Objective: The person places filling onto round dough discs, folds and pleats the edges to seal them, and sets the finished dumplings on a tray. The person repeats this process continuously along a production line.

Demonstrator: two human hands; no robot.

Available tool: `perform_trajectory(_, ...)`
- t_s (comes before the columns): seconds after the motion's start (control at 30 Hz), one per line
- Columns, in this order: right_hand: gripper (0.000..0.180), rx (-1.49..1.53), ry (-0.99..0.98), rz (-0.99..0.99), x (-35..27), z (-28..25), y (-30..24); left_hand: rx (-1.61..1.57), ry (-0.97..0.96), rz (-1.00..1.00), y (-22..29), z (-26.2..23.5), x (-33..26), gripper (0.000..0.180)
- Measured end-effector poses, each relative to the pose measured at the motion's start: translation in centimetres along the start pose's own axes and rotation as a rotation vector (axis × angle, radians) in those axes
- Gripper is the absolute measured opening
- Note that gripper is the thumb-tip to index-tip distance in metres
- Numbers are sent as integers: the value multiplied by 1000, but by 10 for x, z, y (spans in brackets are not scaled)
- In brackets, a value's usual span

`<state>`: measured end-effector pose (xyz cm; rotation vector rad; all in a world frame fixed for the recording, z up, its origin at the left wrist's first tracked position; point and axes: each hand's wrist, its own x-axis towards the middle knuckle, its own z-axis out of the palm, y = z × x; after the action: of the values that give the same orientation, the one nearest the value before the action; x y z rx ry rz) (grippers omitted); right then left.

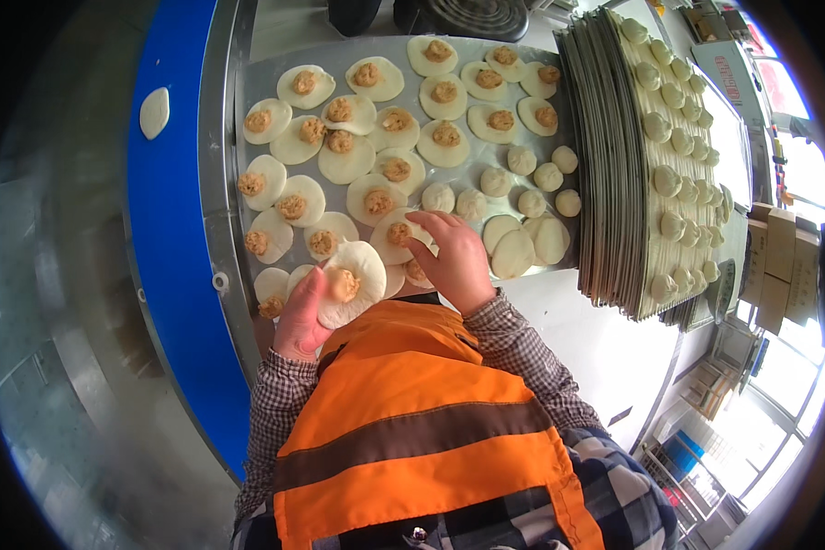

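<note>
In my left hand (301, 316) rests a round dough wrapper (365, 266) with a lump of orange-brown filling at its middle; the thumb lies along its edge. My right hand (460, 261) is apart from it, over the metal table (472, 215), with thumb and fingers spread and nothing visibly held. Its fingertips are nearest to a filled dough wrapper (387, 223) lying flat, and I cannot tell whether they touch it. Several more open wrappers with filling (445, 135) cover the table to the left and far side, some overlapping.
Round closed dough balls (495, 181) and plain overlapping dough discs (513, 254) sit on the table's right part. Beyond its right edge stands a tall stack of trays (605, 165), the top one bearing rows of buns (666, 181). A blue strip (170, 211) with one dough disc (154, 113) runs at left.
</note>
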<state>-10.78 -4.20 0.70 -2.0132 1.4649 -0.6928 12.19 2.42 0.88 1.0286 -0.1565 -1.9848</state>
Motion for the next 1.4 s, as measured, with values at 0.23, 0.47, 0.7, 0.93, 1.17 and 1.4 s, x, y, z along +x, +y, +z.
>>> perform_trajectory(0.23,21,550,-399,211,17,-24,-14,145,-105,53,-4,30,0,65)
perform_trajectory(0.47,22,429,-602,-20,52,17,-62,158,150,165,11,-4,-30,53)
perform_trajectory(0.7,35,336,-512,-413,165,193,-167,-2,363,343,21,-91,-104,40)
perform_trajectory(0.93,36,-453,-515,-397,164,364,-250,420,670,532,13,-128,-172,31)
perform_trajectory(1.17,44,636,-806,-66,88,324,-269,613,667,561,28,-140,-182,34)
perform_trajectory(1.4,34,1242,-863,554,106,192,-189,855,441,729,46,-136,-137,41)
